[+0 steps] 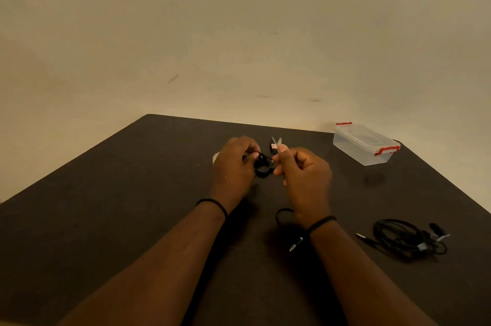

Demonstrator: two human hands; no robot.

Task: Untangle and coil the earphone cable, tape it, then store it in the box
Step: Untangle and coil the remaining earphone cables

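Both hands work above the dark surface (132, 206) — left hand (235, 163) closed round the small black earphone cable (263, 166) coil, right hand (303, 168) pinching its edge. Cable looks light, limp, springy — best pinched across the loops. Box (364, 143) sits closed, well apart.

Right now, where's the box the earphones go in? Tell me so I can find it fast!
Look at the dark table, then go to its far right corner by the wall. The box sits there alone, past the right hand and beyond the taped earphone bundle. It is the only see-through plastic thing, lid on, with red clips at its ends.
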